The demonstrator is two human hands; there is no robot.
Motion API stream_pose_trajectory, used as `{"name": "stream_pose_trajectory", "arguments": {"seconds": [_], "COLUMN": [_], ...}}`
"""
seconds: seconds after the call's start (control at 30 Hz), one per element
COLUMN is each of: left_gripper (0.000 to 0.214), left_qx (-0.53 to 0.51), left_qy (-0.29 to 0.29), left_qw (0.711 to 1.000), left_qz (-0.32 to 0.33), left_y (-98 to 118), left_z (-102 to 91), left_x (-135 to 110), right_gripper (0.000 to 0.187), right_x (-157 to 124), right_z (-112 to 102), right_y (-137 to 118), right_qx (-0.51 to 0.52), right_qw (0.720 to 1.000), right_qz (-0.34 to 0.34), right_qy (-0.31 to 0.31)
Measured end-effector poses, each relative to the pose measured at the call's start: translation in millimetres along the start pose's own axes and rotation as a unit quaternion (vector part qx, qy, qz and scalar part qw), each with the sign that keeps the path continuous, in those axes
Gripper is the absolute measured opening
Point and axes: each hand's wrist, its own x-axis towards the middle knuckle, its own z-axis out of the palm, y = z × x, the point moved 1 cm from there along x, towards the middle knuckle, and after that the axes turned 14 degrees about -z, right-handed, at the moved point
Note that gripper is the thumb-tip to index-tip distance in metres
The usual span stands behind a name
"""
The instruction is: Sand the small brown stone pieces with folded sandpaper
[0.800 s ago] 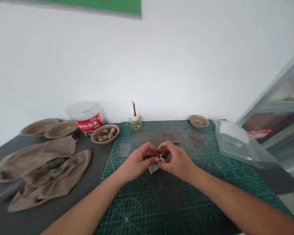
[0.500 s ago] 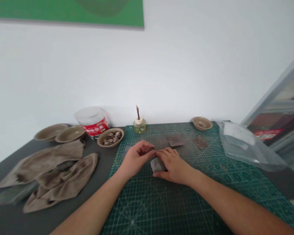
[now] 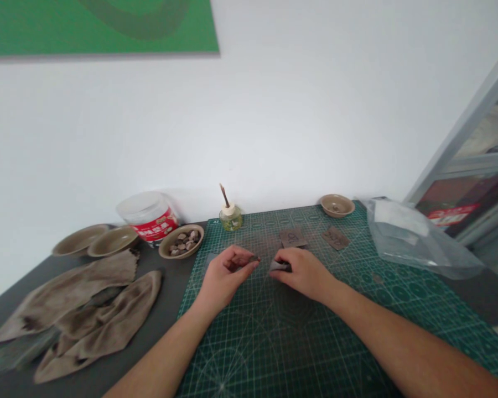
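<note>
**Left hand [image 3: 226,275] and right hand [image 3: 302,271] pinch small pieces over a green cutting mat [image 3: 274,342]**

Both hands are partly closed and just apart, over the middle of the mat. The left hand grips a small dark brown piece [image 3: 254,258] between thumb and fingers, with its tip pointing toward the right hand. The right hand grips a small grey piece [image 3: 280,266] at its fingertips; its material is too small to tell. A pale grey sheet [image 3: 211,257] lies on the mat just beyond the left hand.

Two flat brown squares sit further along the mat, one marked [image 3: 292,237] and the other [image 3: 335,237] beside it. Near the far edge of the mat stand a small glass jar with a stick [image 3: 231,219] and a shallow ceramic dish [image 3: 337,205]. A clear plastic bag [image 3: 419,240] lies across the mat's right corner.

On the dark surface [image 3: 174,293] left of the mat, a ceramic bowl of small brown pieces [image 3: 180,241] sits beside a plastic tub with a red label [image 3: 148,217]. Two more shallow dishes [image 3: 79,240] [image 3: 113,241] stand near the far edge, and two crumpled brown cloths [image 3: 62,296] [image 3: 108,326] lie toward the front.
</note>
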Motion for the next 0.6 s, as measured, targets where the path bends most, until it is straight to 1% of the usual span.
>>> {"name": "stream_pose_trajectory", "arguments": {"seconds": [0.07,0.1,0.2,0.27,0.33,0.4,0.5,0.6], "left_gripper": [0.017,0.016,0.015,0.013,0.010,0.007,0.004,0.004], "left_qx": [0.042,0.059,0.088,0.098,0.104,0.116,0.155,0.188], "left_qy": [0.000,0.001,0.009,0.013,0.009,-0.001,-0.010,-0.002], "left_qw": [0.999,0.998,0.995,0.994,0.993,0.991,0.985,0.979], "left_qz": [0.010,0.015,0.037,0.050,0.061,0.065,0.073,0.076], "left_y": [2,3,3,3,3,3,5,5], "left_z": [0.5,1.0,3.8,6.4,8.7,10.0,9.9,8.9], "left_x": [-2,-3,-7,-10,-13,-16,-19,-20], "right_gripper": [0.012,0.010,0.010,0.009,0.006,0.005,0.007,0.011], "right_x": [0,0,-2,-3,-4,-5,-5,-6], "right_z": [1,2,3,5,9,12,14,11], "right_y": [0,-2,-8,-15,-22,-27,-31,-34], "right_qx": [-0.013,-0.012,0.015,0.054,0.099,0.117,0.096,0.086], "right_qw": [1.000,1.000,0.996,0.993,0.991,0.989,0.991,0.990], "right_qz": [-0.002,0.006,0.039,0.028,-0.008,-0.033,-0.054,-0.083], "right_qy": [-0.020,-0.008,0.073,0.100,0.091,0.080,0.075,0.077]}}
